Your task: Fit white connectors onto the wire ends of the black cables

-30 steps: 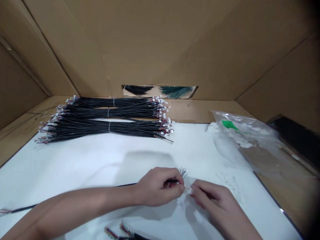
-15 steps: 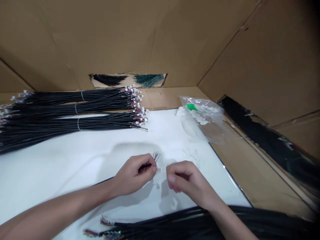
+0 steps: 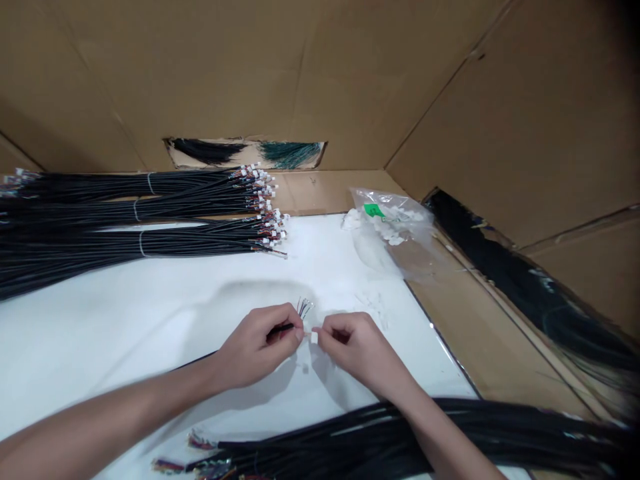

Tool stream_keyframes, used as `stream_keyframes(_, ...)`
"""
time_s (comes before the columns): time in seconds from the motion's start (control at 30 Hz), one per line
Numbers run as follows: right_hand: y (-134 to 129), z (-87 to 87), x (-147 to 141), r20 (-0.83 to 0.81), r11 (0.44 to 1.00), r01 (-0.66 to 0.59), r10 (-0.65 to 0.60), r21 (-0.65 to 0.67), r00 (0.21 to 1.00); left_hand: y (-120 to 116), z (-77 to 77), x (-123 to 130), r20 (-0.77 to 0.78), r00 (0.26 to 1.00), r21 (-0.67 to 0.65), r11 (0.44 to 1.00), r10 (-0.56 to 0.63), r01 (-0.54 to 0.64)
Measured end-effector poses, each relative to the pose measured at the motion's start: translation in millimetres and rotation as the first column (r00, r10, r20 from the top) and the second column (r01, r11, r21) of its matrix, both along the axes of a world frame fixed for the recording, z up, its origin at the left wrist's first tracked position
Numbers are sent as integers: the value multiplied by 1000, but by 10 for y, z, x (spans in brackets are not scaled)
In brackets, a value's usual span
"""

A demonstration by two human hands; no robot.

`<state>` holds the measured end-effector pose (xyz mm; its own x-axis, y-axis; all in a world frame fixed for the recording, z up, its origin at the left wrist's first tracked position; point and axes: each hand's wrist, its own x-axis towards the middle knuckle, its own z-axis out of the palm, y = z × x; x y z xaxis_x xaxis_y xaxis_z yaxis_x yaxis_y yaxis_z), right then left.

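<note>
My left hand [image 3: 255, 348] is shut on a single black cable [image 3: 283, 329], whose stripped end splays into several thin wires [image 3: 304, 307] just beyond my fingertips. My right hand [image 3: 357, 350] pinches a small white plastic connector [image 3: 314, 338] between its fingertips. The connector sits a little right of the thin wires, and a gap shows between it and my left fingertips. The cable's length trails left from my left hand across the white sheet [image 3: 150, 313].
Several tied bundles of black connector cables [image 3: 150, 245] lie at the far side of the sheet. A clear plastic bag of white connectors [image 3: 387, 223] sits at the far right. Another black cable bundle [image 3: 400, 433] lies along the near edge. Cardboard walls surround the area.
My view has swung so the far bundles sit further left, and the near bundle has come into view. My hands have drawn closer, bringing the white connector near the wire ends.
</note>
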<state>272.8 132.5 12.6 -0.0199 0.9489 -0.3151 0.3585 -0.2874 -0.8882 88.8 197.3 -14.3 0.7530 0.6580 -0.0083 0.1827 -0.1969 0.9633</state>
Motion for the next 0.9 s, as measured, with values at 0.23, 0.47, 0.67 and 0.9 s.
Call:
stream_keyframes(0.23,-1,4,14,-112,1000,-12,10,-22,994,-3,7,11,-8,1000,0,1000,-3,3)
stream_keyframes(0.47,-48,41,46,-301,974,-222,222,37,927,2,-3,17,-17,1000,-1,1000,-1,1)
stream_keyframes(0.67,15,-33,-2,13,999,40,-40,9,999,2,-3,9,-18,1000,-12,1000,0,0)
stream_keyframes(0.9,-7,-26,-7,-193,996,45,-60,-81,979,-5,-16,6,-12,1000,9,1000,-1,1)
